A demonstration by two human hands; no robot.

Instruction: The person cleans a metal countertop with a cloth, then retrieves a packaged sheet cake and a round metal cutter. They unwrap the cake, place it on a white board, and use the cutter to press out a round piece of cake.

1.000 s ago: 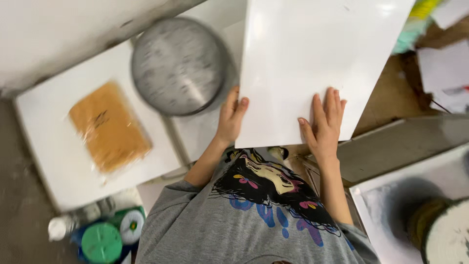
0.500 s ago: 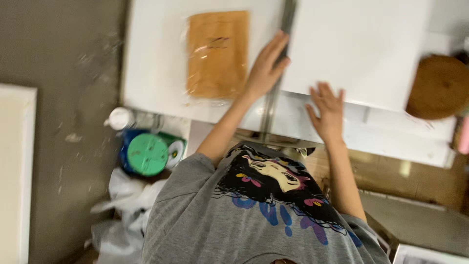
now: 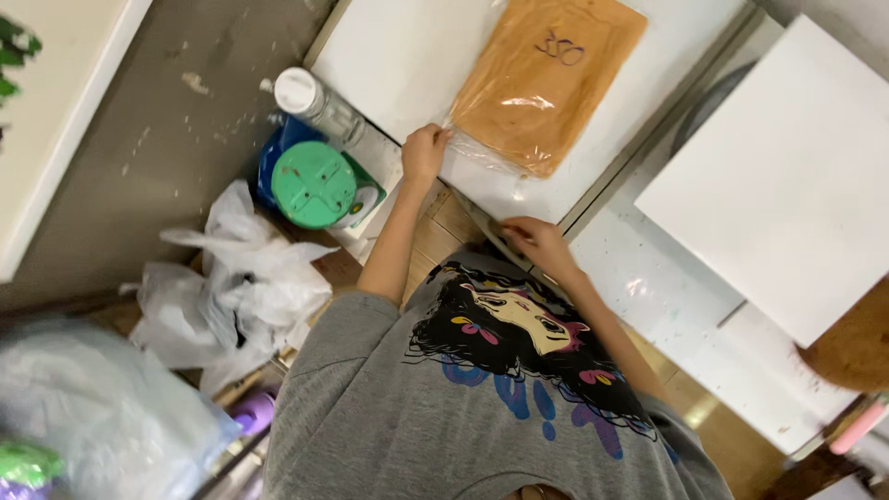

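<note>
A clear plastic bag (image 3: 546, 83) with a flat orange-brown slab inside lies on a white board (image 3: 398, 56). My left hand (image 3: 424, 153) is closed on the bag's near corner. At the board's near edge, my right hand (image 3: 539, 243) has its fingers curled around the rim. A larger white square panel (image 3: 787, 176) lies to the right on a paint-marked white table (image 3: 667, 296), apart from both hands.
A blue tub with a green lid (image 3: 313, 183) and a white-capped bottle (image 3: 306, 97) stand left of the board. Crumpled white plastic bags (image 3: 231, 278) lie on the floor at the left. A brown round piece (image 3: 857, 356) sits at the right edge.
Both hands have left the white panel. The left hand now grips the bag's corner and the right hand the board's edge. The view has swung left and down.
</note>
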